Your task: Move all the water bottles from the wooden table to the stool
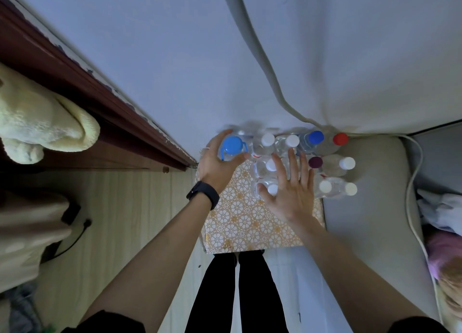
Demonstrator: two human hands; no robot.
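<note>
Several clear water bottles with white, blue, red and purple caps stand crowded together on a surface covered in a gold floral pattern against the wall. My left hand grips a bottle with a light blue handled cap at the left end of the group. My right hand hovers with fingers spread over the white-capped bottles in the middle. A dark blue cap and a red cap stand in the back row. Whether the patterned surface is the table or the stool cannot be told.
A dark wooden frame runs along the left with a pale towel hanging on it. A grey cushion and a white cable lie to the right. My legs stand on the light wood floor.
</note>
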